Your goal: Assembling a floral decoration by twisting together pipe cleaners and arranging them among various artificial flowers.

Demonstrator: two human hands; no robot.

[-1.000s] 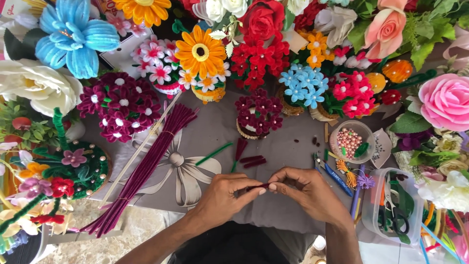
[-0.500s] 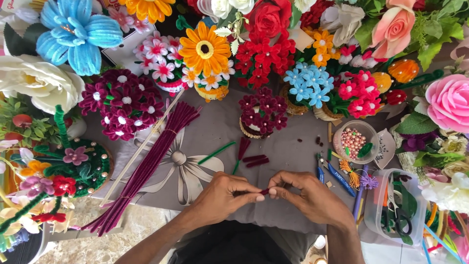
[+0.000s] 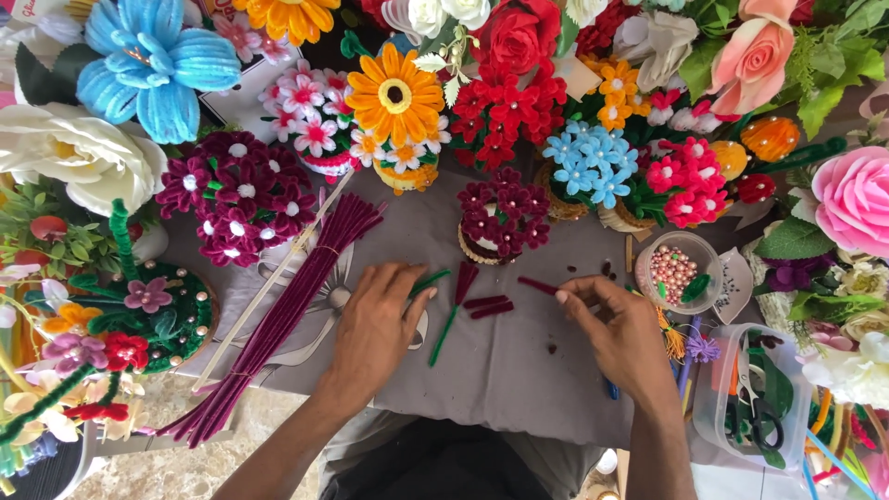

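Maroon pipe-cleaner piece (image 3: 539, 285) was pinched between the right hand's (image 3: 619, 333) fingers; the left hand (image 3: 375, 319), fingers loose and holding nothing, touched a green stem (image 3: 428, 281) on the table (image 3: 500, 370). Advisably, pinch near the tip, clear of cut pieces (image 3: 489, 306).

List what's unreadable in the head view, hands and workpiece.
- Left hand: palm down on the green pipe cleaner; grip hidden.
- Right hand: pinches a maroon piece; its far end is covered by fingers.
- Scissors: blurred inside the clear box.
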